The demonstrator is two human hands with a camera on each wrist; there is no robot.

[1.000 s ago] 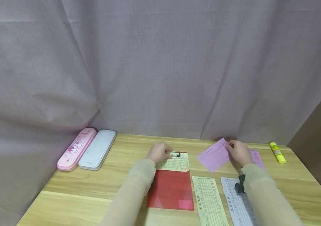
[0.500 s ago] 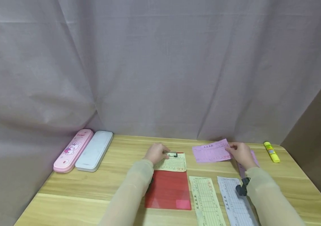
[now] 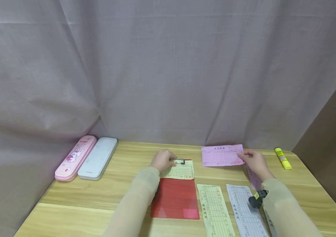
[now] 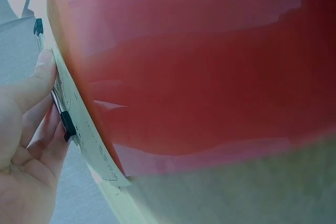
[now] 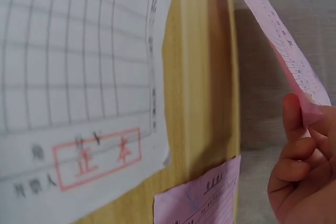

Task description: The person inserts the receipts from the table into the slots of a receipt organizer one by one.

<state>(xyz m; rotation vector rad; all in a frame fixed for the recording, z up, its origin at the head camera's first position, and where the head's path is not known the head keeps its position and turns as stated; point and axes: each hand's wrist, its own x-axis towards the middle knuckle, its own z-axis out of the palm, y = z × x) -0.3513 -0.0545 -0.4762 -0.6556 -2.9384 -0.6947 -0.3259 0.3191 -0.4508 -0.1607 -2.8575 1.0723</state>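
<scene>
My left hand (image 3: 162, 159) grips the metal clip (image 3: 179, 159) at the far end of a red translucent clipboard (image 3: 174, 200). Under that clip lies a yellow form (image 3: 182, 171) with a printed grid. The left wrist view shows the thumb on the clip (image 4: 65, 121) and curled fingers behind it. Between thumb and fingers, my right hand (image 3: 255, 163) pinches the right end of a pink form (image 3: 219, 156), raised off the table with its print facing me. A second pink form (image 3: 253, 177) lies partly hidden beneath the right wrist.
Right of the clipboard lie a yellow form (image 3: 216, 209) and a white form (image 3: 246, 207), partly covered by the right arm. A yellow glue stick (image 3: 283, 159) lies at the far right. Pink (image 3: 76, 158) and white (image 3: 98, 158) pencil cases sit far left, before a grey curtain (image 3: 156, 72).
My right hand has turned the pink form from a slant to nearly level and moved it slightly right, uncovering more of the second pink form. The left hand stays at the clip.
</scene>
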